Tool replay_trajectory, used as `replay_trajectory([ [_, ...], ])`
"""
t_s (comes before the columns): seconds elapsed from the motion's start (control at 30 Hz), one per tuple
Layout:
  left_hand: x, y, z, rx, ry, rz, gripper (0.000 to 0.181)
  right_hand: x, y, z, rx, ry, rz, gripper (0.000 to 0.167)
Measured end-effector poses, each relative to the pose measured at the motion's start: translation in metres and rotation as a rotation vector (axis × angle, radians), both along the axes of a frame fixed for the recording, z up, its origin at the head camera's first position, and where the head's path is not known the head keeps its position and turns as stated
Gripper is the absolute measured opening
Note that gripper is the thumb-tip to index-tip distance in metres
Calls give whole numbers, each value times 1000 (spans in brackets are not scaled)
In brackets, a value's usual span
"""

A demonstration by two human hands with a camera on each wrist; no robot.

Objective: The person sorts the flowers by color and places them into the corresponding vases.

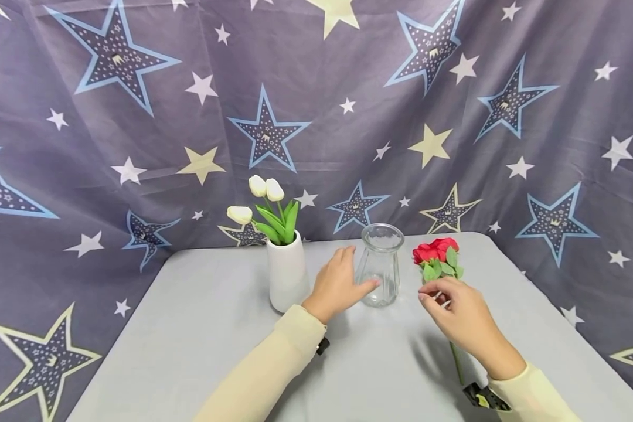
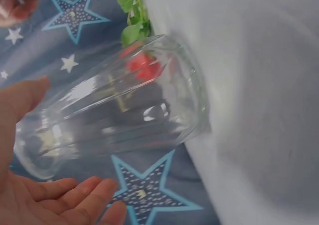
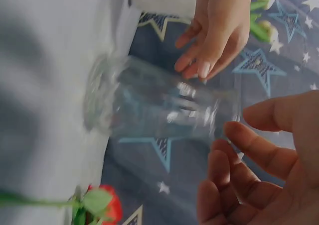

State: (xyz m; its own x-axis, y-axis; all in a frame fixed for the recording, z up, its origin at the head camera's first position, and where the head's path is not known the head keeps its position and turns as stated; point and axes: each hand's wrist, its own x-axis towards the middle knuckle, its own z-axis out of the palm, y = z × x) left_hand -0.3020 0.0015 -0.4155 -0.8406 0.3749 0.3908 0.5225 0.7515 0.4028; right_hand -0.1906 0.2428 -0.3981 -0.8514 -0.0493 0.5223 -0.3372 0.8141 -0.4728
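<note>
A clear glass vase (image 1: 381, 275) stands upright on the table. My left hand (image 1: 340, 284) is at its left side, thumb and fingers spread around the glass (image 2: 119, 105); whether it touches cannot be told. To the vase's right, my right hand (image 1: 461, 313) hovers above the stem of a red flower (image 1: 436, 251) that lies on the table, its fingers loosely bent and holding nothing. In the right wrist view those fingers (image 3: 259, 170) appear near the vase's rim, with the flower (image 3: 107, 205) off to the side.
A white vase (image 1: 286, 275) holding several white tulips (image 1: 266, 189) with green leaves stands left of my left hand. The grey tabletop (image 1: 190, 351) reaches back to a star-patterned curtain (image 1: 306, 76).
</note>
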Motion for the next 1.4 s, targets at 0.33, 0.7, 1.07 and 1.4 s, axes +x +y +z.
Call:
replay_trajectory([
  [0.33, -13, 15, -6, 110, -126, 0, 100, 0, 43, -13, 60, -75, -131, 7],
  [0.7, -16, 24, -8, 162, -135, 8, 100, -2, 74, -22, 44, -242, -219, 14],
  [1.07, -19, 41, -16, 197, -97, 26, 98, -16, 92, -40, 55, -397, -275, 32],
  [1.4, -23, 49, -18, 193, -65, 64, 91, -22, 102, -53, 11, -434, -303, 33],
])
